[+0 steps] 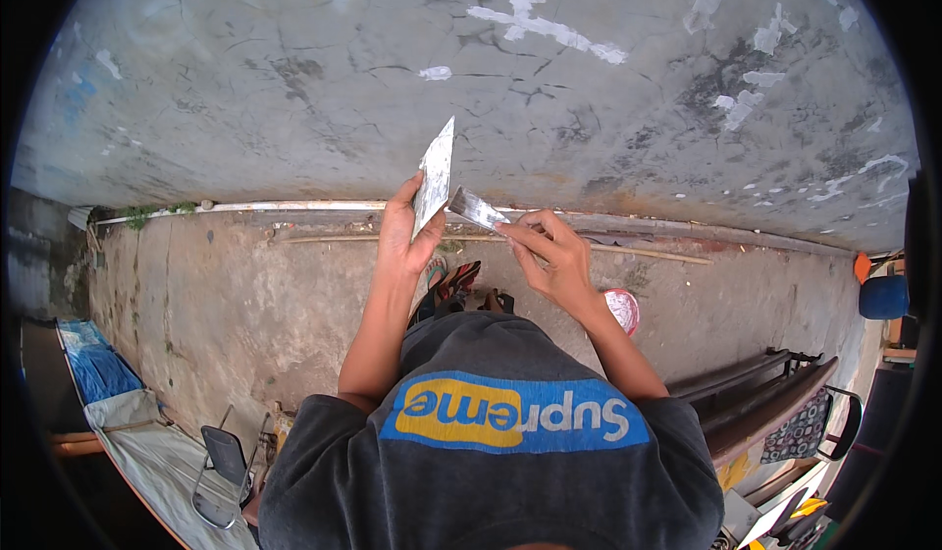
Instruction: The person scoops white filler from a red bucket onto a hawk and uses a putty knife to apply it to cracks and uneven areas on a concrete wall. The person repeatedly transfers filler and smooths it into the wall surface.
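My left hand (403, 224) grips a thin flat board (435, 179) smeared with white paste, held up on edge before the wall. In my right hand (551, 258) is a putty knife (478, 209), pinched near its handle end, its metal blade streaked with white. The blade's tip points left, close beside the board's lower edge; whether they touch I cannot tell. Ahead stands a grey cracked wall (373, 108), with white filler patches (523, 15) over some cracks. Beyond my right forearm, a red-rimmed bucket (622, 311) with white stuff inside sits on the ground.
A white pipe (294, 206) and a long thin pole (638, 251) lie along the wall's foot. Behind me on the left are a folding chair (227, 455) and a tarp (147, 452). A brown bench (765, 408) stands at right, a blue container (882, 297) farther off.
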The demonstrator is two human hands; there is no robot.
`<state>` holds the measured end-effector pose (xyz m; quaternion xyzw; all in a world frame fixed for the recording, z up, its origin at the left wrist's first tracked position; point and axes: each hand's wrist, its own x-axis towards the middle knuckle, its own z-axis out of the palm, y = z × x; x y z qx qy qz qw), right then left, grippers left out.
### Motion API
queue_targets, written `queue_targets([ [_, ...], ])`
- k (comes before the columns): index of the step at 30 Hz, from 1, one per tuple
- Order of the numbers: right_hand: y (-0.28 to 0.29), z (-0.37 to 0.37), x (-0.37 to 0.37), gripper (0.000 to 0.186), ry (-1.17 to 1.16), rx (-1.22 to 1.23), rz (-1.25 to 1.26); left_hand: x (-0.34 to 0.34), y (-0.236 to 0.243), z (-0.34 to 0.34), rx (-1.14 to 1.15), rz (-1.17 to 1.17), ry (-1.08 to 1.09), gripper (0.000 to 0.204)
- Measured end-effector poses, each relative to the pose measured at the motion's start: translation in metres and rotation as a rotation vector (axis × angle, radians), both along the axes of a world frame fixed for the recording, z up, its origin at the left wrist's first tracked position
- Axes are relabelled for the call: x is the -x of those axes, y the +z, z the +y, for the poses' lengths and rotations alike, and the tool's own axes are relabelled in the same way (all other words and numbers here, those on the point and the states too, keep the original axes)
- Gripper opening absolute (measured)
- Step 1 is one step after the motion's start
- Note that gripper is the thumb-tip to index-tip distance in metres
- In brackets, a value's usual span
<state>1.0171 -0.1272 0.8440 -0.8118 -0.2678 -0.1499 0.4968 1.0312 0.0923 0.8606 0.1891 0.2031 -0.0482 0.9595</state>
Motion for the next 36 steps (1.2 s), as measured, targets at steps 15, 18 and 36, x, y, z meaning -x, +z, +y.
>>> queue_targets([
  [15,0.022,0.053,-0.068,0.029,0.565,-0.735,0.942,-0.035,-0.007,0.067,0.173,0.015,-0.396,0.017],
  [18,0.009,0.092,-0.078,0.026,0.523,-0.747,0.94,-0.051,-0.005,0.106,0.392,-0.124,-0.428,0.017],
  [36,0.092,0.254,-0.166,0.044,-0.589,-0.397,-0.036,-0.125,-0.007,0.347,-0.647,-0.166,0.078,0.04],
])
